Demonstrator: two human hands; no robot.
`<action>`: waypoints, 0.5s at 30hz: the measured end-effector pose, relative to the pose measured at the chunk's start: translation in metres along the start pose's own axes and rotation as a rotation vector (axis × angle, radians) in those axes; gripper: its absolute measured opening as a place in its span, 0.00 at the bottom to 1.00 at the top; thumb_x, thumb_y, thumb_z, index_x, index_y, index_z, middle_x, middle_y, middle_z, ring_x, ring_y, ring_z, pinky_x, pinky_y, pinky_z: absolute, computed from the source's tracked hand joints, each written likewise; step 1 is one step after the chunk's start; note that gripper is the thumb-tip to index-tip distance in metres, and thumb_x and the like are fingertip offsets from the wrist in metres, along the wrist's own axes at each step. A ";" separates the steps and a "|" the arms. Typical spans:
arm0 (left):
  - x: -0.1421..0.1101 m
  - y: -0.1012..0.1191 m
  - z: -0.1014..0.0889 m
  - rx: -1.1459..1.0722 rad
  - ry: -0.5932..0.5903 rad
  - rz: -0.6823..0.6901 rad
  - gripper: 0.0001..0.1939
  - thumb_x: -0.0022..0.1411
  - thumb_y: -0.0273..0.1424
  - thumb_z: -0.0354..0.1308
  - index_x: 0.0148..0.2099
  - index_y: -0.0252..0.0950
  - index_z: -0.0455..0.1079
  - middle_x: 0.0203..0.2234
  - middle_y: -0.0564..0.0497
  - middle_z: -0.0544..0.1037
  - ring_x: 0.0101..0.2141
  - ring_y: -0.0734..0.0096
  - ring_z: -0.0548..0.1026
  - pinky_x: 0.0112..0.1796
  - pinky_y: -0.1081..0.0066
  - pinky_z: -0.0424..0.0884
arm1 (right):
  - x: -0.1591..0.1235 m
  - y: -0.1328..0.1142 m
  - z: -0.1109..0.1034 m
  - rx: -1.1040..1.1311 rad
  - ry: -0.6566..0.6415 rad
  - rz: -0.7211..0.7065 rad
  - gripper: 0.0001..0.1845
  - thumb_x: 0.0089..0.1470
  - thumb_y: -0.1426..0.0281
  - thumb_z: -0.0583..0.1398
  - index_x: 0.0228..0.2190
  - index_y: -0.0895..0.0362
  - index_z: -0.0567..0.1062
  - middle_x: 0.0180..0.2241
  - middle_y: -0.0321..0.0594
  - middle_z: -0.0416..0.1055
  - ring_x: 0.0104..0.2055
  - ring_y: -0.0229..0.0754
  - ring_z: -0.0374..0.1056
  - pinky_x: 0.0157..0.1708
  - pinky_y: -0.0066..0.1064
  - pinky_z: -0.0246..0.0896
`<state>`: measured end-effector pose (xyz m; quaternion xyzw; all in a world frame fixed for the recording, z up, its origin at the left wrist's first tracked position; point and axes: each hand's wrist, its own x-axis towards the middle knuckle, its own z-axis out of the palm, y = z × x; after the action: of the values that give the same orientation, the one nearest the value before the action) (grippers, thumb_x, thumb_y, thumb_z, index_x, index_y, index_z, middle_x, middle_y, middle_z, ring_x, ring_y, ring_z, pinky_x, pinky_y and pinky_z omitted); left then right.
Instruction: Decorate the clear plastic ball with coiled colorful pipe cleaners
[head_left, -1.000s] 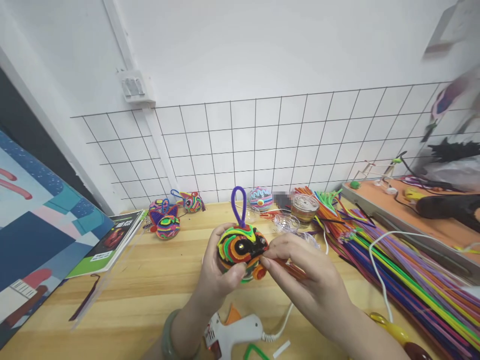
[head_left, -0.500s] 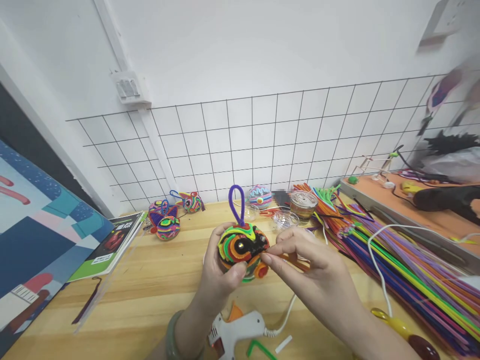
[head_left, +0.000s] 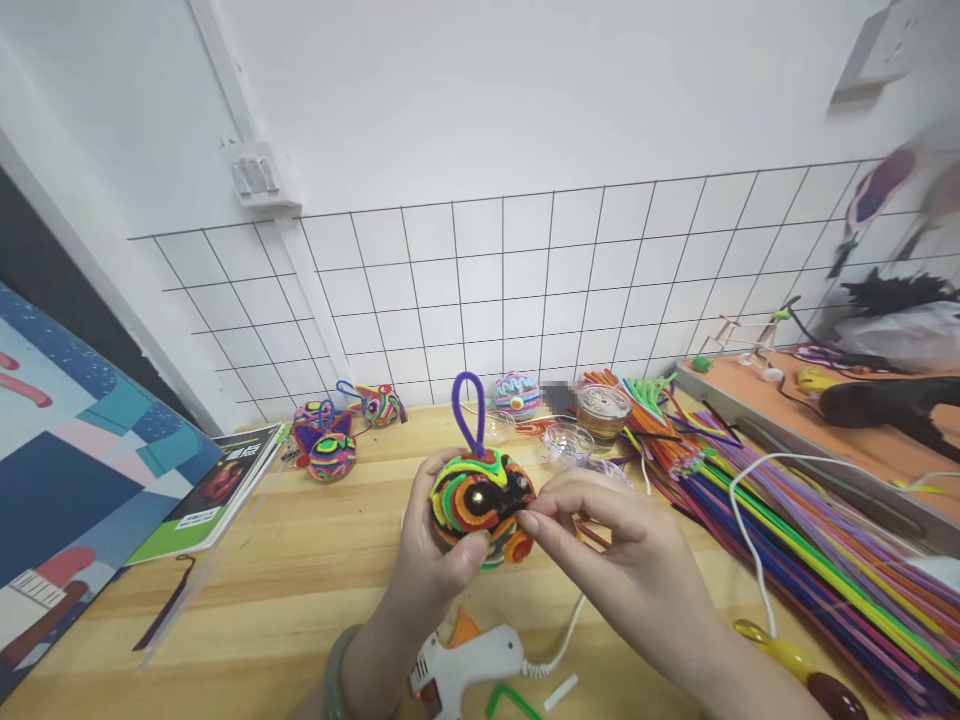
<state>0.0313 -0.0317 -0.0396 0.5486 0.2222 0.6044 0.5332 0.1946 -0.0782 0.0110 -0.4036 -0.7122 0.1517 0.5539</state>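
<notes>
Left hand (head_left: 442, 555): grasping the striped ball (head_left: 457, 500) by its 9 o'clock side, the thumb pressing on the front; one bangle (head_left: 335, 672) is circling the wrist.
Right hand (head_left: 619, 555): pinching an orange strand (head_left: 595, 535) between thumb and forefinger at the ball's 3 o'clock edge; the fingers are hiding its tip.
Striped ball: being held over the desk (head_left: 300, 590), one purple loop (head_left: 456, 400) rising at 12 o'clock, two dark eyes facing out; it is serving as the dial's centre below.
Writing: one booklet (head_left: 217, 490) at 9 o'clock is showing white characters and a barcode label, too blurred for reading.
Ornaments: three (head_left: 332, 457) are sitting around 10 o'clock; one pink-and-blue ball (head_left: 516, 397) is resting near 12 o'clock.
Jar: one (head_left: 604, 415), lidded, is standing between 1 and 2 o'clock; clear shells (head_left: 568, 443), at least two, are lying just beside it.
Pipe cleaners: a bundle (head_left: 810, 560), too many for counting, is stretching from 2 to 4 o'clock.
Glue gun: one (head_left: 484, 655) is lying at 6 o'clock, with one bent green piece (head_left: 514, 697) and one white stick (head_left: 561, 692) lying near it.
</notes>
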 end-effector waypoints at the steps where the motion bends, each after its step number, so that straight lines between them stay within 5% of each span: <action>1: 0.000 0.000 0.000 -0.004 -0.007 -0.004 0.29 0.49 0.35 0.66 0.53 0.41 0.62 0.44 0.46 0.75 0.43 0.59 0.76 0.46 0.63 0.71 | 0.000 0.000 0.000 0.003 -0.001 0.000 0.07 0.55 0.75 0.62 0.25 0.56 0.74 0.24 0.34 0.73 0.27 0.35 0.68 0.27 0.27 0.62; 15: 0.002 0.003 0.006 0.020 0.066 -0.074 0.27 0.48 0.36 0.66 0.51 0.40 0.65 0.42 0.47 0.77 0.41 0.58 0.75 0.44 0.63 0.70 | 0.004 0.003 0.000 -0.008 -0.026 0.065 0.08 0.55 0.71 0.61 0.24 0.56 0.74 0.23 0.35 0.71 0.26 0.37 0.66 0.26 0.28 0.60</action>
<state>0.0357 -0.0325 -0.0349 0.5253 0.2659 0.5996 0.5420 0.1956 -0.0734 0.0114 -0.4265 -0.7065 0.1721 0.5379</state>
